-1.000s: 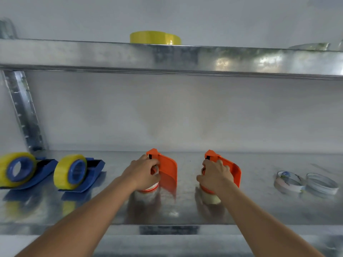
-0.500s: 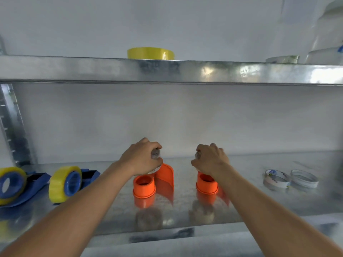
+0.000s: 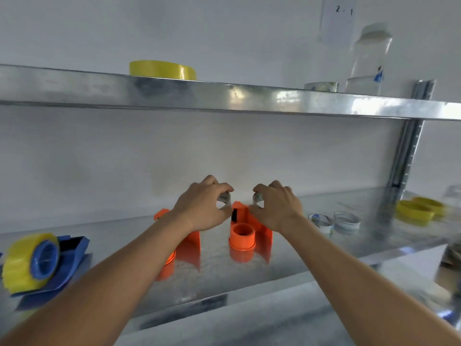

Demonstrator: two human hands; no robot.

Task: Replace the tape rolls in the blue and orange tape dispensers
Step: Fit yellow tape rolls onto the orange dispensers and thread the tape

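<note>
2 hands (image 3: 204, 208) w/ 2 cores (image 3: 224, 199); 2 orange dispensers (image 3: 245, 233).

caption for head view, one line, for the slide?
Left hand and right hand each lift a spent tape core off two orange tape dispensers standing on the metal shelf.

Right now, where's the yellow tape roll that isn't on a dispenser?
In the head view, the yellow tape roll lies flat on the upper shelf, left of centre, well left of the clear bottle.
</note>
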